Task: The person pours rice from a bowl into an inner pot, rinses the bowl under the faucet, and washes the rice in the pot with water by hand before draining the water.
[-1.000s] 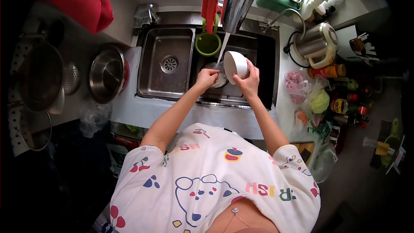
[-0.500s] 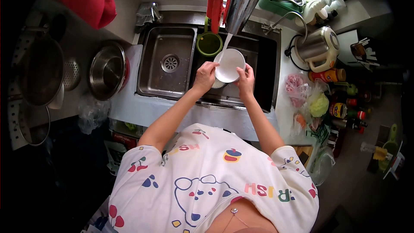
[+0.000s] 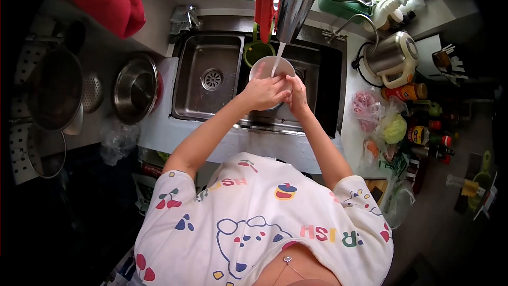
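Observation:
A white bowl is tilted under the faucet over the right sink basin. A stream of water falls into it. My right hand grips the bowl's right side, thumb at the rim. Across the bowl's inside reaches my left hand, its fingers stretched out and flat, partly in the water. Both hands hide much of the bowl's near side. Just behind the bowl's left is a green strainer or scoop, partly covered by hanging red gloves.
The left basin has a drain. Along the left wall hang pans and a steel bowl. To the right stand a thin tap, an electric kettle, bagged vegetables and several bottles.
My left hand has moved from the bowl's left rim to across its inside, fingers extended. The bowl has shifted slightly left and my right hand still holds it.

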Demonstrator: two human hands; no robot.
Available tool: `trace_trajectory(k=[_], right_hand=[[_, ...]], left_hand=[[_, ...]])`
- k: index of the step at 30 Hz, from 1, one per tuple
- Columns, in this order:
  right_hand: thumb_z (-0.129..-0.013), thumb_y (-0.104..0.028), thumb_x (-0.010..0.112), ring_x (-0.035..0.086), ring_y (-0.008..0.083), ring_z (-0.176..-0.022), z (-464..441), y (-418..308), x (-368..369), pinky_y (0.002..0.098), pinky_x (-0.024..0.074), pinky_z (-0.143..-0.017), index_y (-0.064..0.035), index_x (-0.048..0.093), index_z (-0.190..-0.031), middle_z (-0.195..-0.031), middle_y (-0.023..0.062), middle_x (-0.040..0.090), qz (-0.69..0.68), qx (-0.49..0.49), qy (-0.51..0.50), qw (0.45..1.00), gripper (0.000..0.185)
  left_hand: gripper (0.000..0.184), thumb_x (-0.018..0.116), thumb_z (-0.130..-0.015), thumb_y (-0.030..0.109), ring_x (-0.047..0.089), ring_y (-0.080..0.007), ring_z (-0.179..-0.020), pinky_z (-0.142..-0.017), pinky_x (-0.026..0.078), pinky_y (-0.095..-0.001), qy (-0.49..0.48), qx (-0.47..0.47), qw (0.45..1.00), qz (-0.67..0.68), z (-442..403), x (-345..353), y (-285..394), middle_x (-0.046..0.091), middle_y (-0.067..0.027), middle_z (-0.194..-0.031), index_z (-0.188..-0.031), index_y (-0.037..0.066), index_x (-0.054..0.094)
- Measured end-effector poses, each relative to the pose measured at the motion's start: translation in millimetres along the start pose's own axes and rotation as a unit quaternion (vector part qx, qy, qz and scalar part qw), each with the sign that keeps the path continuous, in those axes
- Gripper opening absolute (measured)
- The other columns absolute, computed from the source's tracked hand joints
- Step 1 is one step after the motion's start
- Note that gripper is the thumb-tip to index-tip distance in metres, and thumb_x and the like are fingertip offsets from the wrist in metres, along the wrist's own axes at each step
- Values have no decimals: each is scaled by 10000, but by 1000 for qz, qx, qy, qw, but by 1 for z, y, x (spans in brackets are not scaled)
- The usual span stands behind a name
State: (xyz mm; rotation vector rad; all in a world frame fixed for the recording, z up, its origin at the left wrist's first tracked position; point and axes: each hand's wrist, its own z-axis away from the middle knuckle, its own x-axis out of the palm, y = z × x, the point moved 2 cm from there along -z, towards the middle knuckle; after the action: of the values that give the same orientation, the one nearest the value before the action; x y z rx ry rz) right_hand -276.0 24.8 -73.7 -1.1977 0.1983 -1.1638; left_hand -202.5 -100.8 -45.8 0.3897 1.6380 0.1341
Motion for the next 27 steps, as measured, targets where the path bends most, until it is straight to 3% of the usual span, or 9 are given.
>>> trace_trajectory(k=[5, 8, 13, 16, 17, 20, 21, 24, 27], right_hand=[[-847, -377, 553, 594, 187, -978, 4, -2, -1, 363, 573, -658, -98, 548, -1177, -1049, 59, 583, -9, 20, 17, 1000, 432], [-844, -368, 566, 588, 178, -967, 4, -8, -1, 378, 569, -654, -89, 560, -1178, -1054, 61, 582, 15, -2, 33, 999, 435], [-849, -330, 578, 597, 134, -852, 4, -10, -2, 292, 535, -582, -82, 592, -1147, -984, 34, 600, 62, -37, 62, 995, 388], [-856, -322, 570, 598, 121, -786, 7, -8, 3, 247, 505, -546, -66, 604, -1118, -931, 22, 605, 23, -26, 57, 998, 368], [-857, -325, 569, 599, 121, -782, 7, -9, 4, 246, 504, -542, -62, 603, -1114, -931, 23, 605, 26, -26, 66, 997, 369], [-858, -337, 567, 600, 121, -778, 5, -14, 5, 245, 503, -530, -54, 600, -1106, -938, 27, 605, 35, -26, 79, 996, 378], [-857, -344, 568, 600, 121, -780, 2, -14, -1, 248, 503, -524, -53, 599, -1105, -943, 30, 605, 37, -25, 75, 996, 384], [-846, -376, 571, 614, 136, -802, 1, -9, -6, 273, 530, -548, -56, 597, -1100, -957, 37, 604, 16, -16, 61, 998, 409], [-841, -385, 570, 622, 152, -818, 6, -13, -6, 293, 550, -576, -60, 598, -1093, -953, 44, 601, 12, -6, 58, 998, 413]], left_hand=[[627, 348, -946, 564, 405, -215, -1334, -1183, 20, -472, -99, 26, 989, -108, -9, -26, -20, 552, -84, -1322, -1323, 95, 522], [645, 352, -937, 577, 400, -213, -1336, -1187, 33, -455, -45, 21, 990, -131, -2, -26, -27, 570, -85, -1294, -1290, 75, 550], [599, 279, -990, 503, 475, -238, -1271, -1165, 133, -488, -219, -21, 965, -140, 7, -32, -9, 572, -107, -1289, -1259, 49, 563], [582, 265, -1005, 479, 503, -273, -1235, -1138, 201, -513, -139, -23, 990, -24, 13, -14, -5, 584, -120, -1261, -1238, 35, 561], [532, 274, -1011, 461, 546, -316, -1160, -1091, 293, -524, -79, -8, 996, -38, 13, -6, -4, 607, -133, -1198, -1212, 64, 565], [494, 292, -1009, 460, 574, -342, -1096, -1058, 347, -515, -228, -57, 962, 139, 6, -10, 7, 627, -133, -1133, -1159, 102, 599], [485, 321, -997, 480, 595, -334, -1047, -1032, 382, -509, -217, -75, 960, 160, 6, -24, 15, 655, -123, -1053, -1084, 118, 631], [511, 351, -977, 519, 616, -287, -1032, -1059, 349, -499, -248, -46, 951, 178, 9, -41, 10, 683, -88, -999, -1052, 124, 666], [539, 385, -949, 562, 634, -251, -1007, -1086, 309, -486, -206, 63, 977, 3, 17, -59, -1, 699, -72, -962, -1069, 128, 681]])
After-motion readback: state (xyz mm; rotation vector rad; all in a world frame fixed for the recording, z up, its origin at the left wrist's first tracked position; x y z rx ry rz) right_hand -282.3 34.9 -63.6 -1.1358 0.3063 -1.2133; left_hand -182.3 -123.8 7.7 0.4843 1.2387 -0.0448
